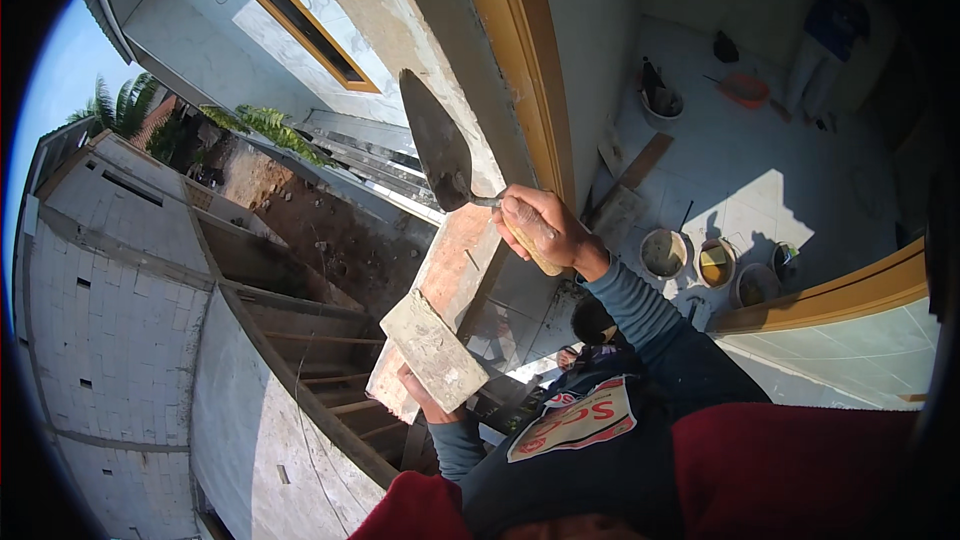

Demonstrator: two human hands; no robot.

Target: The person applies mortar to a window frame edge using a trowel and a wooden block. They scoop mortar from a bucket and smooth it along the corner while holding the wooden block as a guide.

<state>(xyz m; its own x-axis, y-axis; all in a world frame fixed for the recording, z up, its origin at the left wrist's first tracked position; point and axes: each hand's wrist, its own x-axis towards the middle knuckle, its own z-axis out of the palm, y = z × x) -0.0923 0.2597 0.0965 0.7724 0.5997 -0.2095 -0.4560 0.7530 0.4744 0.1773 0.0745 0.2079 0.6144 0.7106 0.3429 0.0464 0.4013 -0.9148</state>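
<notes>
Left hand holds mortar board; right hand trowel; buckets below.

A dark grey trowel with a pale wooden handle, a cement-grey board, blue-grey sleeves, an ochre-yellow door frame, white floor tiles and an orange basin.

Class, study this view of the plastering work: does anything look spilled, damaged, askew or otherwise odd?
Nothing is plainly spilled or broken. The right hand holds a pointed steel trowel with a wooden handle; the left hand supports a grey mortar-smeared flat board. The one rough spot is the patchy bare plaster strip beside the orange-yellow door frame.
</notes>
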